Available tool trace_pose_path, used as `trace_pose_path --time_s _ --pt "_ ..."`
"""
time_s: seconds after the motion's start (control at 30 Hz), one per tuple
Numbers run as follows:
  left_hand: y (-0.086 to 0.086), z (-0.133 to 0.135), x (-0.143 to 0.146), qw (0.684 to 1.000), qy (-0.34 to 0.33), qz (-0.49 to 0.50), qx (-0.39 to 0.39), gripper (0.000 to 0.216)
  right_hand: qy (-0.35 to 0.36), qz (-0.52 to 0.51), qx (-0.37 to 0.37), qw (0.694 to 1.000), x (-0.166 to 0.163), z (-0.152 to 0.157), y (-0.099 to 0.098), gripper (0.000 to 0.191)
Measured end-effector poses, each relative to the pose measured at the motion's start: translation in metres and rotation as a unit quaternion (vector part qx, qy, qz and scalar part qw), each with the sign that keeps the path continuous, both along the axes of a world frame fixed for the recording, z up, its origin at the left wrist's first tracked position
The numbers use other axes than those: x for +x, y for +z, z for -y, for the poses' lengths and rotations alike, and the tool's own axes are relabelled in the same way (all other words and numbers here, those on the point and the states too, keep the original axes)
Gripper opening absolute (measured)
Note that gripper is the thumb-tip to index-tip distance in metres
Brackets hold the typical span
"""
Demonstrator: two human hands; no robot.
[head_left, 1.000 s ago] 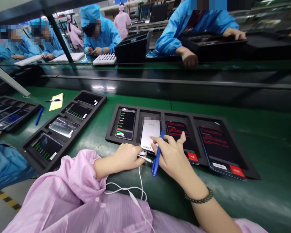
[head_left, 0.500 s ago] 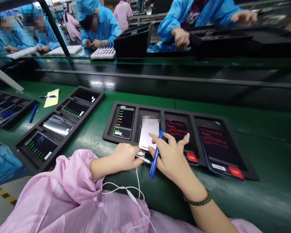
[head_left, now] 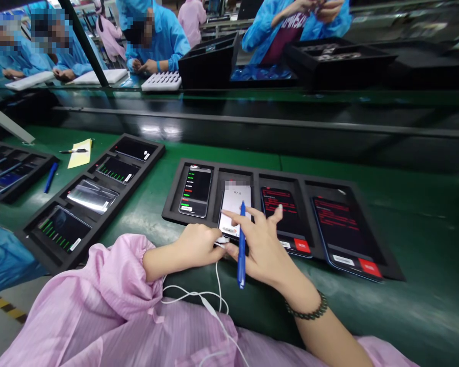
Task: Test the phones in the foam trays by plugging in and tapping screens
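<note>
A phone with a lit white screen [head_left: 234, 203] lies in the second slot of a black foam tray [head_left: 215, 191]. At its lower edge, my left hand [head_left: 199, 245] pinches the white plug [head_left: 222, 240] of a thin white cable [head_left: 191, 294]; whether the plug sits in the phone is hidden by the fingers. My right hand [head_left: 263, 250] is over the phone's right side, index finger at the left part of the screen. A blue pen [head_left: 241, 260] is held between its fingers. The cable loops down over my lap.
Other phones share this tray: one with green text [head_left: 195, 191], two with red text [head_left: 285, 214] [head_left: 340, 232]. Another phone tray [head_left: 110, 211] stands left, beside a yellow note [head_left: 79, 157] and a blue marker [head_left: 50, 177]. Co-workers in blue sit across the bench near black boxes [head_left: 208, 63].
My right index finger has shifted left and down on the screen, and the blue pen has turned more upright. The screen content differs. Across the bench, a co-worker's hands have risen and come together.
</note>
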State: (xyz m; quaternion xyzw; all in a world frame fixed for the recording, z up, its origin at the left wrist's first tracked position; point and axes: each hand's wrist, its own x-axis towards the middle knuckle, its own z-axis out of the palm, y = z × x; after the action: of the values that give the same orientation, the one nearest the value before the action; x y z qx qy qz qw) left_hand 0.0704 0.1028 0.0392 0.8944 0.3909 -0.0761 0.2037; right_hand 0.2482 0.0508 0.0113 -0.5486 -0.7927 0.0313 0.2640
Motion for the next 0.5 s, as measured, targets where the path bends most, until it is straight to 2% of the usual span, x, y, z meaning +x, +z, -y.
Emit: trace_pose_path --time_s 0.1,0.3,0.5 --pt "0.0016 -0.0005 -0.0004 1.0 -0.005 -0.008 -0.006 0.033 0.028 -0.014 -0.02 0.999 -0.0033 0.0005 0.0004 0.051" --pt "0.0027 0.0006 -0.0008 1.0 0.008 -0.004 -0.002 0.03 -0.024 -0.014 -0.029 0.999 0.0047 0.0043 0.0017 0.044" --pt "0.0025 0.0002 -0.0008 1.0 0.006 -0.004 -0.006 0.029 -0.028 -0.009 -0.014 0.999 0.0065 0.0071 0.0006 0.044"
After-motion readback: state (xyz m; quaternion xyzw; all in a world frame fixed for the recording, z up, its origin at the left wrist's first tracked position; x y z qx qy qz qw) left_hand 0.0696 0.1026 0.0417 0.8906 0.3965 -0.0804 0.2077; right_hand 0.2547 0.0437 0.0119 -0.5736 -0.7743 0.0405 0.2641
